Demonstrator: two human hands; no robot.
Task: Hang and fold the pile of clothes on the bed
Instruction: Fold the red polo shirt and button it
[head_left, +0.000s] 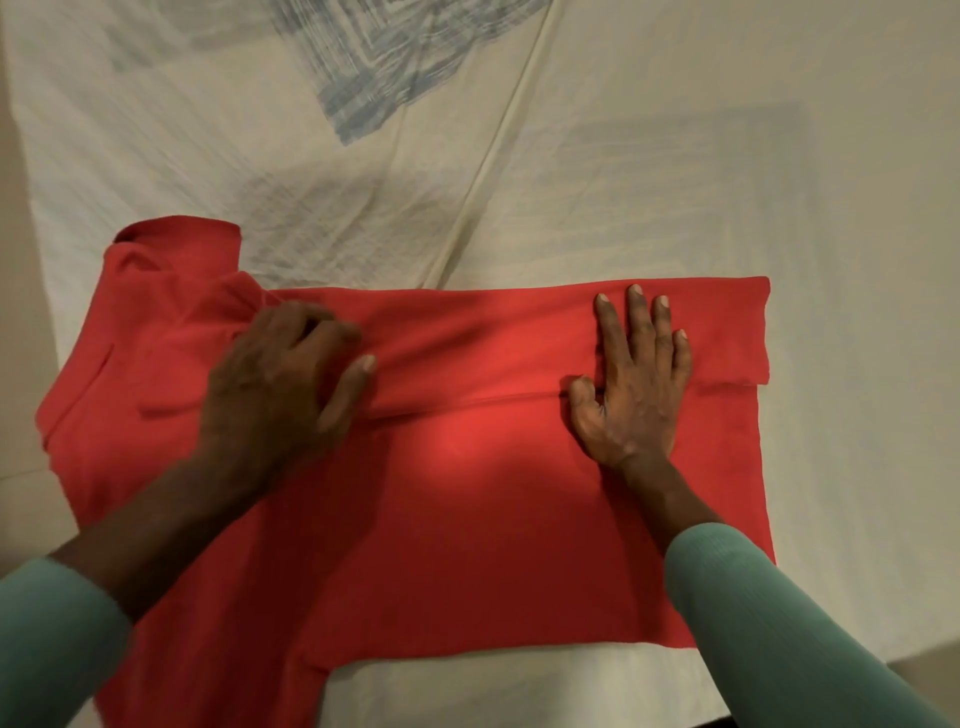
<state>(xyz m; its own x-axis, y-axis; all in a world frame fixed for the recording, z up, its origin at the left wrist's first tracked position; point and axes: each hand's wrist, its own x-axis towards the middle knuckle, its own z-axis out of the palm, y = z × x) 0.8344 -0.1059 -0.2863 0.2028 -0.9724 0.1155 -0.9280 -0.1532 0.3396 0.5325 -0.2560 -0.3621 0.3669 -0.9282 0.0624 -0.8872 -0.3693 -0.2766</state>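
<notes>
A red shirt (467, 499) lies spread on the bed, collar end to the left and hem to the right. Its far long edge is folded over toward me into a band across the top. My left hand (291, 379) rests on the fold near the shoulder, fingers bent into the cloth and thumb stretched along the fold's edge. My right hand (634, 374) lies flat, fingers straight and spread, pressing the folded band near the hem. A red sleeve (176, 249) sticks out at the far left.
The bed is covered by a cream sheet (675, 182) with a blue-grey printed patch (395, 57) at the far side and a long crease running diagonally. The bed's near edge (810, 670) shows at the lower right.
</notes>
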